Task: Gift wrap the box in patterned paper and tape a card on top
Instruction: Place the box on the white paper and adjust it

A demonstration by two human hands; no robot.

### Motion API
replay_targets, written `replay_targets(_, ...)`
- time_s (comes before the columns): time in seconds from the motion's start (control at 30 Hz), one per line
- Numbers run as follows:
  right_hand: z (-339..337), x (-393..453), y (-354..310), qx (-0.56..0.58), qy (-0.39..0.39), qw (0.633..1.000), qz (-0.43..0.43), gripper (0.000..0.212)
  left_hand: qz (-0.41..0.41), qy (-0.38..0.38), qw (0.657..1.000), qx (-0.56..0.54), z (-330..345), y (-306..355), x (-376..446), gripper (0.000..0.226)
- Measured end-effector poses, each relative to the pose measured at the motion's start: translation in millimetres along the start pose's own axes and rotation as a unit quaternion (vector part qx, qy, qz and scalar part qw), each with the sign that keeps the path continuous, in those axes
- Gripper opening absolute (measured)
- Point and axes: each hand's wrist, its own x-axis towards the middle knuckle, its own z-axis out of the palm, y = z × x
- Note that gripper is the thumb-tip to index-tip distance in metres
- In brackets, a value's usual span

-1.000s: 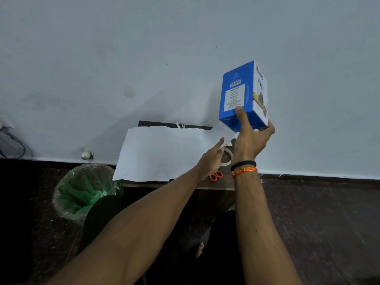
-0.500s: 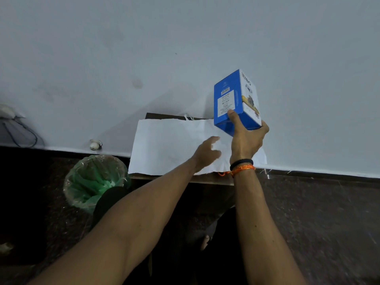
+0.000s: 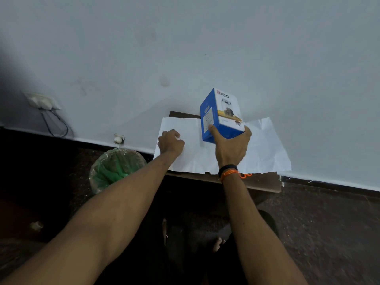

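Toward the left edge of the paper [image 3: 267, 149], which is spread white side up across a small brown table [image 3: 261, 183] against the wall, the left hand [image 3: 170, 141] rests with its fingers curled under; whether it pinches the sheet cannot be told. Right of it, near the table's far edge, the right hand [image 3: 231, 147] grips the lower end of the blue box [image 3: 220, 116], tilted over the paper's middle. By my reading the wrapping has barely begun: no fold, no tape, and no card is visible.
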Motion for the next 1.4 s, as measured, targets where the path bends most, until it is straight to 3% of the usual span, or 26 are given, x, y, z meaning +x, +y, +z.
replay_targets(0.1,12.0,-14.0,13.4,-0.051,-0.016,0.999,-0.006,0.100,-0.065,0.015,0.994,0.081,-12.2,-12.2,6.5,0.036)
replay_targets(0.23,19.5,-18.6,28.2,-0.117,-0.041,0.992,0.006,0.100,-0.111,-0.005,0.992,0.063,-21.5,-27.8,12.1,0.048)
replay_targets(0.47,22.7,-26.1,47.7,-0.299,-0.098,0.949,-0.011,0.115,-0.099,0.000,0.995,-0.024,-25.5,-36.1,23.5,0.052)
replay_targets(0.6,27.9,-23.1,49.9,-0.354,-0.110,0.928,-0.029,0.111,-0.067,0.021,0.996,-0.055,-27.0,-38.8,34.8,0.047)
replay_targets(0.87,33.4,-31.7,54.5,-0.295,-0.079,0.952,-0.033,0.127,-0.068,0.015,0.996,-0.054,-31.0,-42.4,39.6,0.030)
replay_targets(0.97,34.9,-32.1,54.6,-0.306,-0.079,0.948,-0.036,0.127,-0.059,0.003,0.997,0.055,-29.6,-44.6,35.4,0.034)
replay_targets(1.03,35.2,-29.4,52.2,-0.302,-0.079,0.950,-0.030,0.127,0.006,0.022,0.991,0.131,-25.8,-44.5,30.9,0.034)
replay_targets(1.13,36.2,-24.2,49.5,-0.303,-0.074,0.950,-0.029,0.127,0.129,0.008,0.989,0.072,-14.1,-31.7,25.0,0.020)
replay_targets(1.27,36.7,-20.4,46.2,-0.252,-0.070,0.965,-0.018,0.120,0.054,-0.154,0.980,-0.111,2.6,11.0,10.3,0.033)
replay_targets(1.4,34.5,-6.2,47.3,-0.132,-0.031,0.982,0.131,0.089,0.018,-0.177,0.975,-0.130,13.6,42.1,0.9,0.048)
